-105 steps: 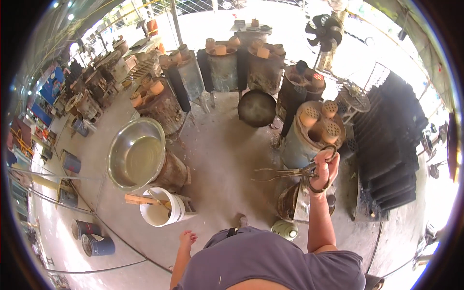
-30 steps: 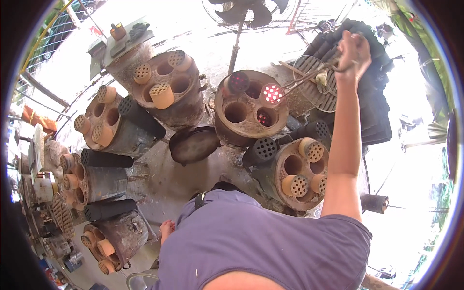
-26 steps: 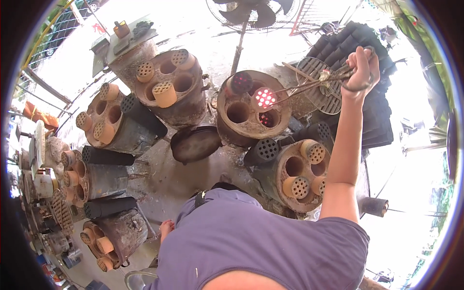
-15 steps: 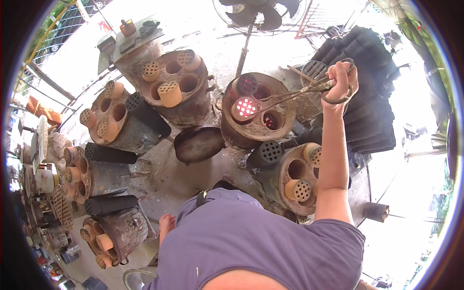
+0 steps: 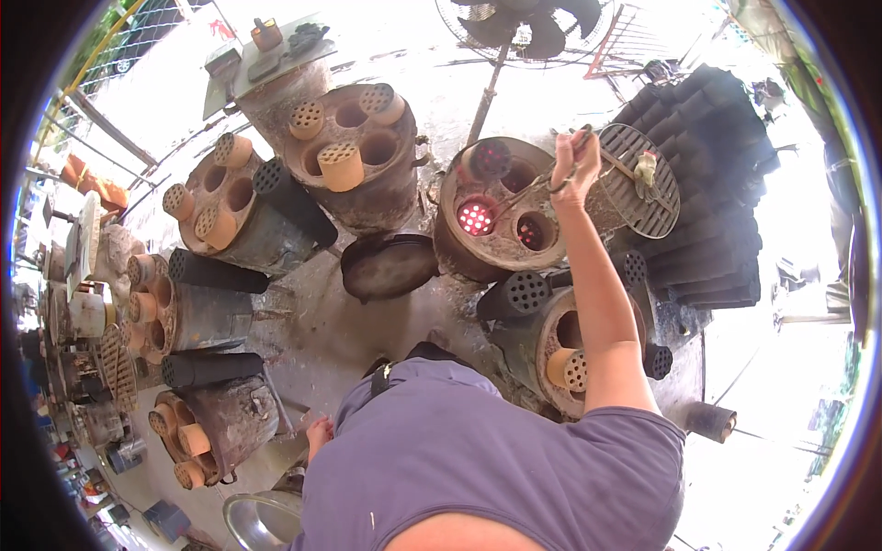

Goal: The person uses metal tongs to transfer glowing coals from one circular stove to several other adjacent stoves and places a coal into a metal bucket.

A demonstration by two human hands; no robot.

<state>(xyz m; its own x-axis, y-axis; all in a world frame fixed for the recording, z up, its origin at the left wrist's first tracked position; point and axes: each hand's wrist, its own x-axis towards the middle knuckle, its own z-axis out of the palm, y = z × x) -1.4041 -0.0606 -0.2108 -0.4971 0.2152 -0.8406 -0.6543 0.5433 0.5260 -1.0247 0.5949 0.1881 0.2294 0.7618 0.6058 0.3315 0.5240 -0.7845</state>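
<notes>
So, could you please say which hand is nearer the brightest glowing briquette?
Right: the right hand is above and to the right of the briquette in the picture; the left hand is farther off, below and to its left.

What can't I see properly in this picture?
Head view:
Bottom of the glowing honeycomb briquette: hidden, sunk in the round stove.
Tips of the tongs: blurred and too thin.
Rightmost stove: partly hidden by the right forearm.
Fan: cut off by the upper edge.
Metal basin: cut off by the lower edge and shirt.
</notes>
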